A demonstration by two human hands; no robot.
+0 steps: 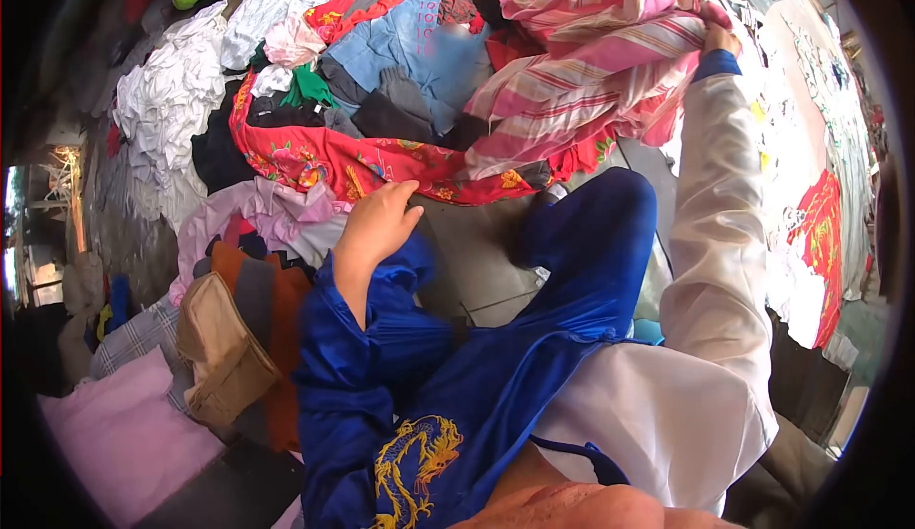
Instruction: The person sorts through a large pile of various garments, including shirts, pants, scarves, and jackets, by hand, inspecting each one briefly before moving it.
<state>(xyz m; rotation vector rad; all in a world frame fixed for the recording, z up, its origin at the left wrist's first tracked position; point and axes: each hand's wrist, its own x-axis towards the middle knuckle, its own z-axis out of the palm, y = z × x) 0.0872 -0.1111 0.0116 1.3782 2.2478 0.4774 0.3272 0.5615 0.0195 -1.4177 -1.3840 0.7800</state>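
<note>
My right hand point(721, 41), at the end of a white sleeve with a blue cuff, is closed on a pink and white striped cloth point(581, 76). That cloth stretches from the hand down to the left, over part of a red floral cloth point(315, 152). Above my left knee, my left hand point(379, 219) hangs with its fingers apart and nothing in it, close to the lower edge of the red floral cloth. Blue denim point(381, 43), dark pieces and a green piece point(307, 87) lie on the red cloth.
White cloths point(176, 91) are heaped at the upper left. Pink, brown and orange fabrics point(229, 338) lie at the lower left. More white cloth and a red piece point(824, 253) are at the right. Grey floor tiles point(477, 253) show between my knees.
</note>
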